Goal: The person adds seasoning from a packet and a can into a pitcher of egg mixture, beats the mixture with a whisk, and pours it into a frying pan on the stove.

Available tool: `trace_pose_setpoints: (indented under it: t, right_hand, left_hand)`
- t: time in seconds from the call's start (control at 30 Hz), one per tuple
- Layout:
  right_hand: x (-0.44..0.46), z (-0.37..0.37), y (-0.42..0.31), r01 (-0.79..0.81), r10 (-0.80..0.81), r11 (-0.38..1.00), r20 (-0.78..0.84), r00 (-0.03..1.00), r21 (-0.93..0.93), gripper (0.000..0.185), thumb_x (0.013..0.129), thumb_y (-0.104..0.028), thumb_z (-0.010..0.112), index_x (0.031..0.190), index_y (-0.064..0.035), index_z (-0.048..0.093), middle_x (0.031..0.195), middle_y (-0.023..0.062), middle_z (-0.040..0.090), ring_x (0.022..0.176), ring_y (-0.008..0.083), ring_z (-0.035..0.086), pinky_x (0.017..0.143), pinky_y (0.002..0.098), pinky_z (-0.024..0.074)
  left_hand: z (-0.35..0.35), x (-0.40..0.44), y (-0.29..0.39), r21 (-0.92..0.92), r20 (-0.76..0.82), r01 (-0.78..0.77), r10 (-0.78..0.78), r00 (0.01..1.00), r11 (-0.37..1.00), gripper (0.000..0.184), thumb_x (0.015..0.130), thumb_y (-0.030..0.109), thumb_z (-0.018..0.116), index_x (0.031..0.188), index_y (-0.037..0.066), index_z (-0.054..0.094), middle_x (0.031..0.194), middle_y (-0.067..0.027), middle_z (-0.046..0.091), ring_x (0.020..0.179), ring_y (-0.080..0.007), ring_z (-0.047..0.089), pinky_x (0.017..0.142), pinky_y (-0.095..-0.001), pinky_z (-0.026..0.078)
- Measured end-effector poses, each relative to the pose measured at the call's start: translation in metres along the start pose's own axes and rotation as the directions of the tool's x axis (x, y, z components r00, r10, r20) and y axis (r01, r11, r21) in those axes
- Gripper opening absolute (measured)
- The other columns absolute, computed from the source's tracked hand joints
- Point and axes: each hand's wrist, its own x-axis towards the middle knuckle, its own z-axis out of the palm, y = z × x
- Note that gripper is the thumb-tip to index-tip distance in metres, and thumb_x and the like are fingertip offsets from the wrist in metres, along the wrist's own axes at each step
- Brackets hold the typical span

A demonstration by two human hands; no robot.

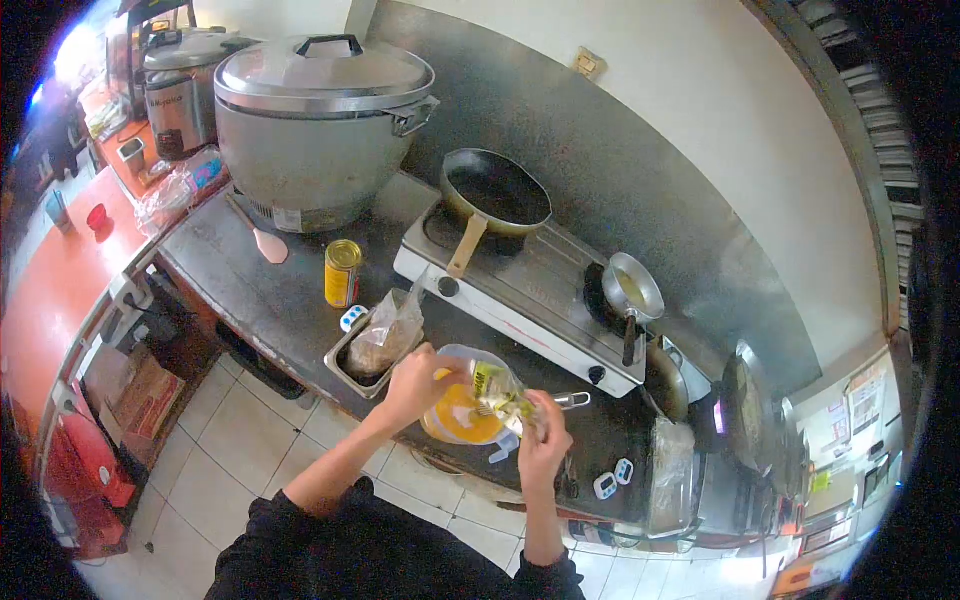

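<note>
Both of my hands hold a clear plastic packet (pixel 498 390) with green and yellow print above a round plastic container (pixel 462 412) of yellow-orange liquid with something whitish in it. My left hand (pixel 418 385) pinches the packet's left side over the container's rim. On the packet's right end, the fingers of my right hand (pixel 543 436) are closed. A metal handle (pixel 574 400) sticks out to the right behind the packet. Left of the container, a metal tray (pixel 343 372) holds a plastic bag of brownish food (pixel 380 340).
A two-burner stove (pixel 520 318) carries a black pan (pixel 495 195) and a small saucepan (pixel 632 288). Leftward are a yellow can (pixel 342 274), a pink paddle (pixel 269 246) and a large rice cooker (pixel 310 130). Small white timers (pixel 605 486) lie at the right.
</note>
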Motion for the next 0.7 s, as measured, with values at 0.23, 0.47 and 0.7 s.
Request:
trace_pose_setpoints:
  t: [0.23,0.47,0.7]
  right_hand:
    - [0.011,0.005,0.013,-0.054,0.054,0.998,0.039,0.998,0.013,0.029,0.075,0.014,0.052,0.101,0.0032,0.058,0.097,0.0106,0.062,0.095,0.0156,0.059,0.085,0.0273,0.0438]
    - [0.017,0.007,0.019,0.003,-0.005,0.998,0.026,1.0,0.058,0.031,0.074,0.016,0.048,0.1,0.0034,0.059,0.097,0.009,0.062,0.092,0.0137,0.059,0.082,0.0245,0.0439]
    - [0.01,0.01,0.026,0.034,-0.033,0.999,-0.04,0.999,0.012,0.036,0.072,0.016,0.047,0.102,0.0015,0.06,0.095,0.0039,0.063,0.069,0.0012,0.05,0.056,0.0175,0.0377]
  left_hand:
    - [0.016,0.004,-0.016,0.078,-0.17,-0.155,0.167,0.971,0.985,0.013,0.066,0.021,0.071,0.079,0.018,0.071,0.07,-0.0082,0.057,0.076,-0.0254,0.055,0.065,-0.037,0.044]
    - [0.007,0.006,-0.009,0.2,-0.144,-0.172,0.203,0.968,0.964,0.01,0.067,0.016,0.069,0.076,0.02,0.072,0.064,-0.0029,0.056,0.074,-0.0202,0.051,0.068,-0.0357,0.034]
    - [0.014,0.007,-0.009,0.287,-0.15,-0.187,0.237,0.96,0.939,0.011,0.066,0.018,0.07,0.076,0.021,0.073,0.063,-0.001,0.056,0.073,-0.0191,0.051,0.069,-0.0347,0.033]
